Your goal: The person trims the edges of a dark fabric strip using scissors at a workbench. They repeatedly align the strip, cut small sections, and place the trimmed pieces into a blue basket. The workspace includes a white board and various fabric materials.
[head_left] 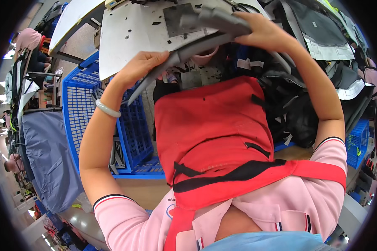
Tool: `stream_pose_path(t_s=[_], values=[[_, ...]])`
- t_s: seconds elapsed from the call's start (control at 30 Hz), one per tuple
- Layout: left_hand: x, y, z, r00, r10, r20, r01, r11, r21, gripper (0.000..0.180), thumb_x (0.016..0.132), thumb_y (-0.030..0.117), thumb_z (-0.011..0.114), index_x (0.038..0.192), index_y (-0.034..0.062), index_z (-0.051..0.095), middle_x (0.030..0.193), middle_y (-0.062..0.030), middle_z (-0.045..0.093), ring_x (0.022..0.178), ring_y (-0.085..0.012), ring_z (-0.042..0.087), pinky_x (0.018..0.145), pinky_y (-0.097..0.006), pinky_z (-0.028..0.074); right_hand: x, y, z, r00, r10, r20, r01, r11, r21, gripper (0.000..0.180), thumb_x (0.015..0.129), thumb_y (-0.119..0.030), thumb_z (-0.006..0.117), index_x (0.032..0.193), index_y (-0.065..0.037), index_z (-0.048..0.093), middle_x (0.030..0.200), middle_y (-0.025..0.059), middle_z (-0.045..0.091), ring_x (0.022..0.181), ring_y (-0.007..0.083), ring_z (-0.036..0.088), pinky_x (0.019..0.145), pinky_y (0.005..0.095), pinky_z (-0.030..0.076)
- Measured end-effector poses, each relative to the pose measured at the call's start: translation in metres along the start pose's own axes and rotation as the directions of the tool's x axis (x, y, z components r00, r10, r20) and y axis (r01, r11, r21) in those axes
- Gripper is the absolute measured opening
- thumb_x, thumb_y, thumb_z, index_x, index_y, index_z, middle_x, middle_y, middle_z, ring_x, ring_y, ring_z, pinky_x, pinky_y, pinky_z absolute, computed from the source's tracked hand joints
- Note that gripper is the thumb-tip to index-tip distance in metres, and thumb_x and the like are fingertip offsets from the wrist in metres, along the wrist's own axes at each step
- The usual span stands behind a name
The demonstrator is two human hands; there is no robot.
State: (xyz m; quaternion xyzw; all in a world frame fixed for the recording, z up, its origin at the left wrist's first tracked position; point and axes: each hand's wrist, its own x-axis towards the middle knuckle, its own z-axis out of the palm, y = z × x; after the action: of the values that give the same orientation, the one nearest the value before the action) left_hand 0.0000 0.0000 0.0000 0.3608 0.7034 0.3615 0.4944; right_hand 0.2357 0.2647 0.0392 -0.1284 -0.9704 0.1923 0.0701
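Note:
A long dark grey strip of bendy material [193, 48] stretches between my hands above the white work table, its kind unclear from motion blur. My left hand [141, 66] is closed on its near-left part, thumb along the edge, and one end hangs down below the fingers. At its far-right part my right hand [264, 32] grips the strip, where it looks folded or layered. The strip's far end is smeared. A red apron [213, 115] covers my lap beneath.
The white table [117, 50] carries small black scraps and a dark square plate [178, 21]. A blue plastic crate [77, 96] with grey pieces stands at my left. Black and grey bags [318, 31] are piled at the right. Grey-blue cloth [50, 159] hangs farther left.

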Motion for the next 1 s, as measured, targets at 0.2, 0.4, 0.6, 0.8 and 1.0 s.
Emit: stream_pose_path(t_s=[0.2,0.4,0.6,0.8,1.0], values=[[0.013,0.057,-0.01,0.841,0.465,-0.275,-0.364,0.864,0.349,0.036,0.088,0.029,0.071,0.103,-0.0038,0.071,0.08,-0.0013,0.066,0.071,-0.006,0.054,0.064,-0.021,0.043,0.011,0.02,-0.026,0.995,0.096,0.024,-0.099,0.946,0.309,0.051,0.074,-0.026,0.072,0.115,0.003,0.06,0.097,0.0109,0.064,0.089,0.0122,0.058,0.083,0.032,0.047],[0.035,0.065,-0.018,0.823,0.431,-0.369,-0.294,0.88,0.373,0.033,0.085,0.027,0.071,0.101,-0.002,0.073,0.076,-0.0023,0.066,0.069,-0.0082,0.054,0.064,-0.024,0.044,0.026,0.011,-0.051,0.981,0.179,0.079,-0.194,0.939,0.285,0.034,0.073,-0.02,0.075,0.099,-0.003,0.06,0.075,0.0042,0.061,0.073,0.0134,0.056,0.07,0.0307,0.046],[0.045,0.07,-0.024,0.827,0.411,-0.384,-0.261,0.885,0.385,0.03,0.084,0.027,0.072,0.1,0.0012,0.074,0.071,-0.0008,0.063,0.063,-0.0071,0.05,0.058,-0.023,0.039,0.037,0.024,-0.048,0.991,0.13,0.013,-0.128,0.953,0.276,0.034,0.073,-0.02,0.076,0.098,-0.004,0.06,0.069,0.001,0.059,0.066,0.0113,0.054,0.063,0.0288,0.044],[0.05,0.068,-0.029,0.799,0.429,-0.42,-0.288,0.888,0.358,0.032,0.086,0.034,0.071,0.098,0.0046,0.075,0.062,0.0035,0.054,0.055,-0.0043,0.04,0.05,-0.022,0.028,0.044,0.025,-0.056,0.974,0.196,0.11,-0.222,0.913,0.341,0.04,0.073,-0.02,0.077,0.105,-0.002,0.061,0.077,0.0018,0.061,0.073,0.0118,0.054,0.069,0.0282,0.045],[0.071,0.067,-0.041,0.801,0.427,-0.421,-0.299,0.893,0.336,0.034,0.086,0.035,0.071,0.099,0.0041,0.075,0.061,0.0033,0.052,0.054,-0.0048,0.039,0.051,-0.023,0.027,0.062,0.032,-0.053,0.994,0.105,-0.02,-0.093,0.948,0.305,0.044,0.073,-0.019,0.076,0.11,-0.001,0.062,0.085,0.0039,0.063,0.081,0.013,0.056,0.076,0.0284,0.045]])
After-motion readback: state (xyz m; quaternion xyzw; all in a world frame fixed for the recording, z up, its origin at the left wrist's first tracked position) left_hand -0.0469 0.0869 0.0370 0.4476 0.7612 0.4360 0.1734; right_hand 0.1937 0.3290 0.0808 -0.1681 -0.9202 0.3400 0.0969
